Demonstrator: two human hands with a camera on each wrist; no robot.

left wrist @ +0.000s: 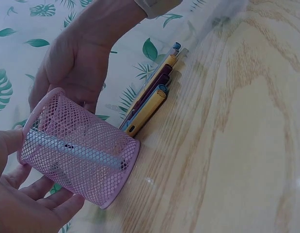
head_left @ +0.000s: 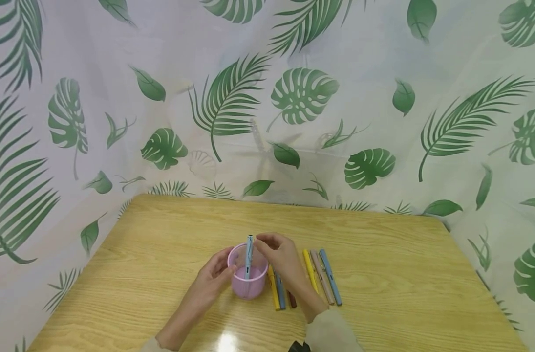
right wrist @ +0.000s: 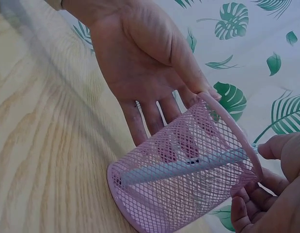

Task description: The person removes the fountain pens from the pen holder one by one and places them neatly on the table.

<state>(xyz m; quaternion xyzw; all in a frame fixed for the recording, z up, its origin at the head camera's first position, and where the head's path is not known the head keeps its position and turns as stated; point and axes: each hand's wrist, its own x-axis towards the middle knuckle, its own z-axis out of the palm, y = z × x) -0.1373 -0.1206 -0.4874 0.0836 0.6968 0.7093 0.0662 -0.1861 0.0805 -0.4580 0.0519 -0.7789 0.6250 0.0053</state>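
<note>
A pink mesh pen holder (head_left: 248, 288) stands upright on the table, gripped by my left hand (head_left: 212, 278) with the thumb at the rim and the fingers around its outer side. Inside it a light blue pen (head_left: 248, 259) leans, its clip end rising above the rim. Just right of that end is my right hand (head_left: 282, 254), fingers loosely bent and not wrapped around the pen. In the right wrist view, the thumb of the right hand (right wrist: 290, 170) is close to the pen's upper end (right wrist: 232, 156); whether they touch I cannot tell.
Right of the holder lie a yellow pen (head_left: 273, 291), a blue pen (head_left: 281, 293) and a dark brown pen (head_left: 292, 300), partly under the right hand. Farther right are another yellow pen (head_left: 310, 266), a taupe pen (head_left: 322, 278) and a blue pen (head_left: 331, 277). A leaf-print cloth (head_left: 315, 161) hangs behind the wooden table (head_left: 403, 283).
</note>
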